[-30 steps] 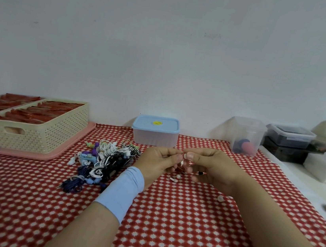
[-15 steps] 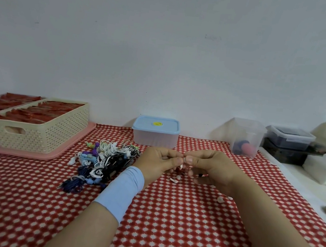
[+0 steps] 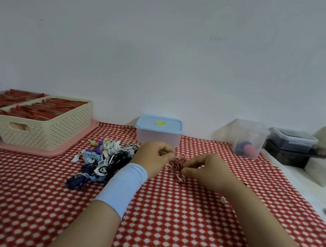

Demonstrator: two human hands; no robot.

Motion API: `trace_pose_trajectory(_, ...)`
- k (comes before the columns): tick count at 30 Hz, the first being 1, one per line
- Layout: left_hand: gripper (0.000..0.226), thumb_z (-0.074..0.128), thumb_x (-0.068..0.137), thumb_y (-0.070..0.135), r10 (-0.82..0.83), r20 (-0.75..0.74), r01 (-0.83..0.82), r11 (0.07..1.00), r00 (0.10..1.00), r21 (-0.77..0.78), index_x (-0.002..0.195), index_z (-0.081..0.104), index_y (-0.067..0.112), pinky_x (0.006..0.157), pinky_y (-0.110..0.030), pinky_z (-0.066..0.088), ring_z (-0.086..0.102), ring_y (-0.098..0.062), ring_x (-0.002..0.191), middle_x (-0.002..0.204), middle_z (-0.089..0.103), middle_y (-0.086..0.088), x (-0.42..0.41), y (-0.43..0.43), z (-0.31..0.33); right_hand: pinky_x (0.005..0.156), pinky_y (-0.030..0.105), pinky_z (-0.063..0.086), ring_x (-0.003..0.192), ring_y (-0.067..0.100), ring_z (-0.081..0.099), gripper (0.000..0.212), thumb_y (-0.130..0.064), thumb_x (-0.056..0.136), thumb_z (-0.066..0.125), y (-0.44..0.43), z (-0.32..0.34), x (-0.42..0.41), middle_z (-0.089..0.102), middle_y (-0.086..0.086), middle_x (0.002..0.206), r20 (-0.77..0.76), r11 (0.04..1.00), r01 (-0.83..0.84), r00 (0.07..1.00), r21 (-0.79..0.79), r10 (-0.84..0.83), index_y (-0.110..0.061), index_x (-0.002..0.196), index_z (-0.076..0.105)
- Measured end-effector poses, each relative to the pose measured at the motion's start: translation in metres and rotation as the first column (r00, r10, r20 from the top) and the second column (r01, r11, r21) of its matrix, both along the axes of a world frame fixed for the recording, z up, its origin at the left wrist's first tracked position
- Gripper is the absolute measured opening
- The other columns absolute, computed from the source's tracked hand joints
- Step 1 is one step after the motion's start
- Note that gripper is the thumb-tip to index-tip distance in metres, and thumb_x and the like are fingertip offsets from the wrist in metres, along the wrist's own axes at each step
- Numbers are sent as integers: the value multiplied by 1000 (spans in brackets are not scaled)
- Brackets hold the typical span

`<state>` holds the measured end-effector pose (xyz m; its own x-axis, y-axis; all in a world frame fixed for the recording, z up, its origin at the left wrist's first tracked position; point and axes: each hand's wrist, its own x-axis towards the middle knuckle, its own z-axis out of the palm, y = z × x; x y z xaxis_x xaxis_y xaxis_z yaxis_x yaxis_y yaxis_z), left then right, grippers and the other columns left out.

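Just below the middle of the frame, the left hand [image 3: 153,159] and the right hand [image 3: 209,172] are working a red-and-white striped cord [image 3: 176,163] that is bunching in loose loops between them, just above the tablecloth [image 3: 165,227]. The left hand's fingers are curling inward, with thumb and forefinger pinching the left side of the cord. The right hand's fingers are also bending, with thumb and fingertips nipping its lower right part, where an end is hanging toward the cloth. A pale blue wristband [image 3: 122,186] is wrapping the left wrist.

Left of the hands, a pile [image 3: 108,157] of white, black, blue and purple cords is lying on the cloth. Behind the hands, a blue-lidded box [image 3: 158,130] is standing against the wall. At the left edge, a cream basket [image 3: 41,128] is sitting on a pink tray [image 3: 30,150]. At the right, a clear tub [image 3: 248,140] is standing near two stacked dark boxes [image 3: 292,140].
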<state>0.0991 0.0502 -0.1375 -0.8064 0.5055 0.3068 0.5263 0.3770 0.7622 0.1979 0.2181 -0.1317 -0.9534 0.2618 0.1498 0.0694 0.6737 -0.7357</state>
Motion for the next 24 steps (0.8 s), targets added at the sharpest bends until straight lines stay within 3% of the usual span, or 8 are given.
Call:
trace_pose_trajectory(4, 11, 65, 93, 24, 31, -27, -30, 999, 999, 13, 100, 73, 24, 85, -17, 43, 59, -1, 91, 96, 68, 13, -6, -4, 9, 70, 12, 44, 77, -8, 65, 7, -31, 89, 75, 0, 8, -5, 75, -17, 82, -89, 997, 77, 993, 5, -76, -29, 86, 81)
trace_pose_trajectory(8, 17, 62, 94, 24, 76, -110, -83, 994, 991, -65, 108, 71, 23, 93, -23, 46, 61, -7, 98, 112, 68, 8, -29, -3, 24, 68, 10, 41, 80, -5, 63, 14, -26, 93, 70, -2, 24, -21, 70, -20, 83, -111, 990, 113, 988, 87, -103, -32, 81, 75)
trace_pose_trajectory(11, 26, 61, 94, 23, 143, -156, -158, 983, 977, -90, 120, 66, 18, 98, -23, 39, 57, -17, 112, 125, 60, -1, -57, -3, 37, 76, 19, 41, 92, 3, 62, 11, -27, 94, 67, -1, 37, -45, 70, -15, 96, -93, 981, 129, 989, 147, -116, -26, 97, 77)
trace_pose_trajectory(16, 49, 49, 100, 32, 291, -134, -320, 886, 947, -336, 145, 41, 12, 109, -41, 34, 35, -32, 135, 146, 39, -14, -101, -5, 52, 92, 31, 45, 114, 18, 57, 42, -39, 96, 61, 5, 49, -89, 56, -1, 133, 15, 910, 156, 985, 385, -175, -28, 136, 58)
trace_pose_trajectory(18, 52, 45, 101, 36, 306, -101, -317, 829, 947, -460, 145, 38, 9, 102, -41, 40, 41, -34, 130, 144, 39, -17, -114, -5, 53, 102, 37, 44, 124, 24, 51, 54, -44, 96, 60, 3, 49, -106, 48, 5, 140, 72, 872, 115, 983, 476, -170, -25, 145, 48)
trace_pose_trajectory(20, 50, 43, 101, 37, 276, -24, -254, 845, 961, -471, 142, 43, 8, 84, -35, 46, 56, -33, 112, 134, 51, -18, -122, -3, 51, 107, 40, 41, 129, 28, 46, 63, -49, 97, 57, 1, 46, -121, 44, 9, 144, 160, 854, 54, 974, 517, -158, -19, 150, 40)
trace_pose_trajectory(22, 46, 39, 104, 34, 239, 44, -201, 890, 970, -410, 144, 43, 12, 71, -29, 41, 57, -28, 92, 123, 59, -16, -124, -3, 48, 102, 38, 42, 122, 29, 49, 64, -54, 97, 55, -1, 39, -134, 44, 11, 140, 231, 856, 16, 960, 516, -158, -15, 146, 42)
trace_pose_trajectory(24, 45, 38, 105, 32, 251, 103, -205, 922, 963, -329, 146, 42, 15, 69, -28, 39, 51, -24, 86, 122, 60, -16, -125, -4, 47, 88, 33, 43, 105, 25, 52, 56, -58, 95, 54, -3, 34, -142, 50, 13, 130, 236, 866, 26, 957, 499, -166, -14, 129, 51)
